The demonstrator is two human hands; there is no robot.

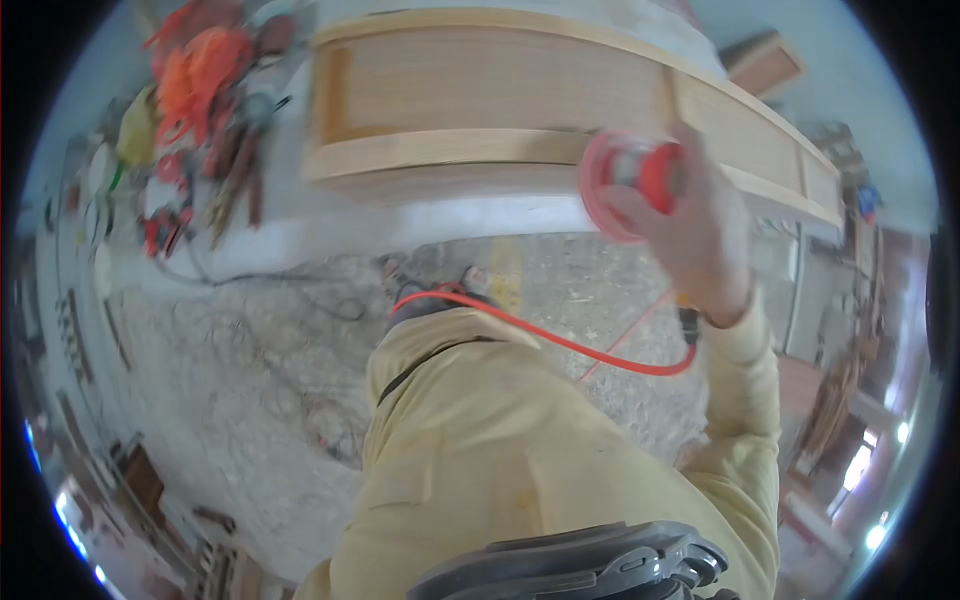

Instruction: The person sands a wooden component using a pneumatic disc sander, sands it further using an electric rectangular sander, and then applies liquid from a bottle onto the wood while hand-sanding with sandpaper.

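My right hand is wrapped round a red-topped round tool with a pinkish disc-shaped base. Its base lies over the front edge of a long pale wooden panel frame, near the right half; blur hides whether they touch. From the tool's rear, by my wrist, an orange-red hose loops down and back toward my feet. My left hand does not show in the picture.
At the left end of the white-topped table lie orange bags, hand tools and a dark cable. A small wooden frame rests behind. Wood pieces lean at the right.
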